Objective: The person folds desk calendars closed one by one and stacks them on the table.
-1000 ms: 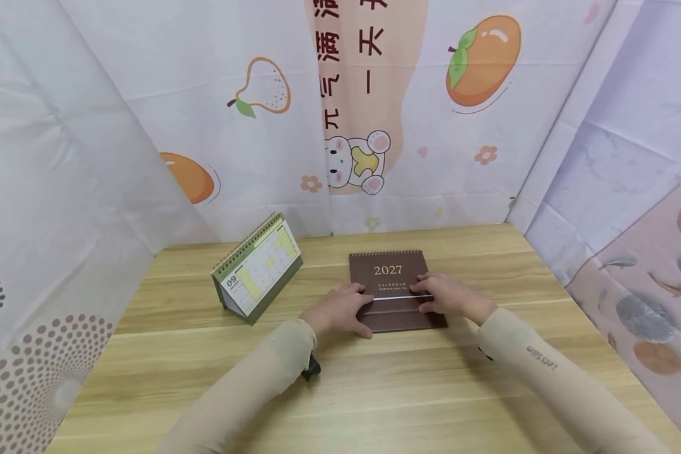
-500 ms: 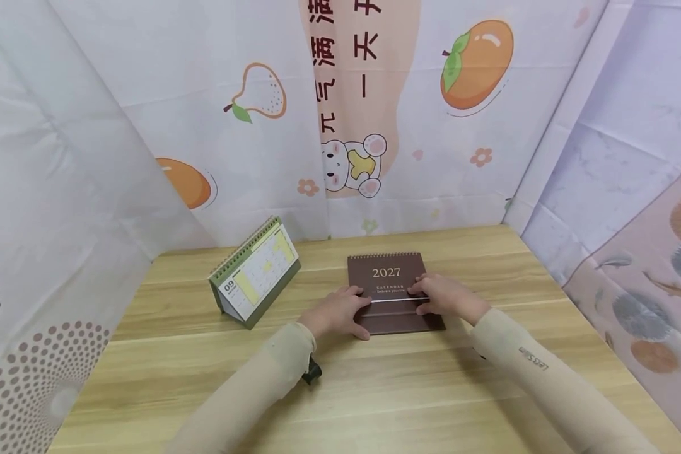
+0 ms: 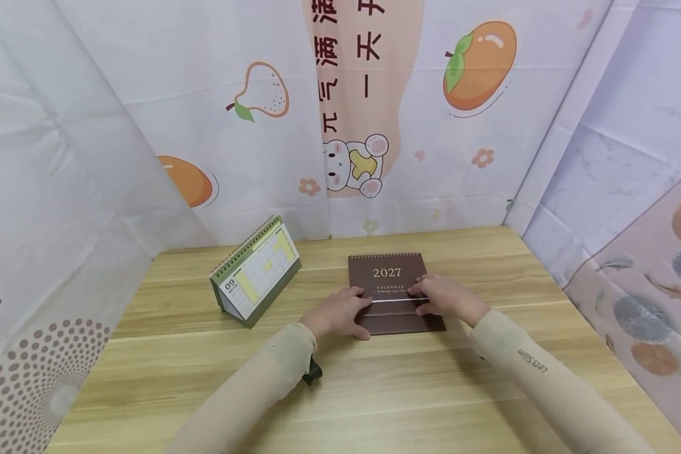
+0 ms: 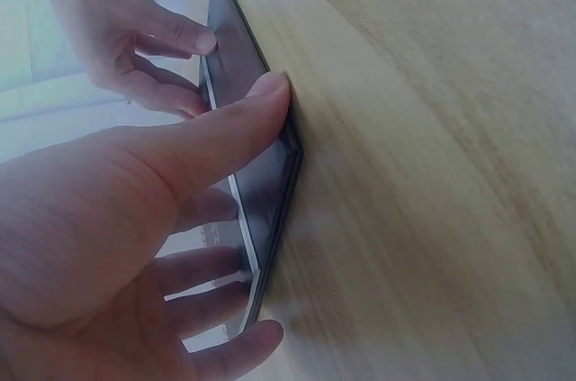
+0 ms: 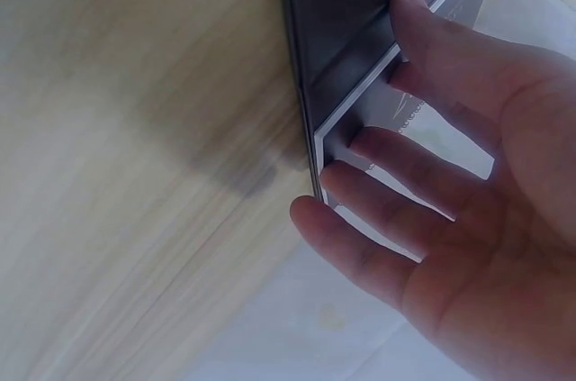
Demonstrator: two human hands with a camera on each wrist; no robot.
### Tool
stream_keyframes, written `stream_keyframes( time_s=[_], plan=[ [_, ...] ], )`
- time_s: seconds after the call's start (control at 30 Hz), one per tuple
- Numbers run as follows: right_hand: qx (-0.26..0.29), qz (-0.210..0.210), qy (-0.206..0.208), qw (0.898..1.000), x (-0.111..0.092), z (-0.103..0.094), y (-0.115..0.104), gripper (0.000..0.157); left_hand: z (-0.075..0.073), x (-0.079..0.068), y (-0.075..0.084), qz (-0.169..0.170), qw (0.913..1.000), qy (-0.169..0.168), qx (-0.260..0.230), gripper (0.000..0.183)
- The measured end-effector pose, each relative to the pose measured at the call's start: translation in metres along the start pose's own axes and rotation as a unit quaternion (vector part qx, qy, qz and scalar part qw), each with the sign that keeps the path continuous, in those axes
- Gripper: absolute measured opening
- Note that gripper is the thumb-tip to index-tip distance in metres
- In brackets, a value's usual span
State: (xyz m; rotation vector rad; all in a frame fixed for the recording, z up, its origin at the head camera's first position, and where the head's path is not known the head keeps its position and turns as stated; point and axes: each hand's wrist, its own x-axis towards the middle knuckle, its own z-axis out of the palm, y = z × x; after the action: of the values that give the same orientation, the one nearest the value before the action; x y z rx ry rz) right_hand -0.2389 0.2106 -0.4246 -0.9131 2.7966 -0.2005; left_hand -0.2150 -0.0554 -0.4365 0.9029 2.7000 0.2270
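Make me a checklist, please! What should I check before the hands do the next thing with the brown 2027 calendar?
1. Left hand touching the brown calendar: ok, it is on the left side.
2. Right hand touching it too: ok, on the right side.
3. Brown calendar lying flat on the table: ok.
4. Spiral binding clear of both hands: ok, it is along the far edge.
5. Green calendar out of the way: ok, it stands to the left, apart from both hands.
6. Pressing firmly enough: cannot tell, pictures do not show how hard the hands push.
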Motion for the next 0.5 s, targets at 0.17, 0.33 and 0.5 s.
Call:
stream_keyframes(
  time_s=[0.17,0.33,0.5],
  plan=[
    [0.001,0.000,0.002,1.000,-0.0020,-0.0006,-0.0015,0.046,0.0000,-0.0003,-0.0007,0.007,1.0000,0.007,-0.001,0.081],
    [0.003,-0.001,0.009,1.000,-0.0025,0.0006,-0.0006,0.046,0.0002,-0.0012,-0.0028,0.008,0.9996,0.011,-0.023,0.080],
    [0.013,0.000,0.009,1.000,-0.0024,0.0018,0.0011,0.046,0.0005,-0.0011,-0.0039,0.006,0.9996,0.007,-0.027,0.081]
  ],
)
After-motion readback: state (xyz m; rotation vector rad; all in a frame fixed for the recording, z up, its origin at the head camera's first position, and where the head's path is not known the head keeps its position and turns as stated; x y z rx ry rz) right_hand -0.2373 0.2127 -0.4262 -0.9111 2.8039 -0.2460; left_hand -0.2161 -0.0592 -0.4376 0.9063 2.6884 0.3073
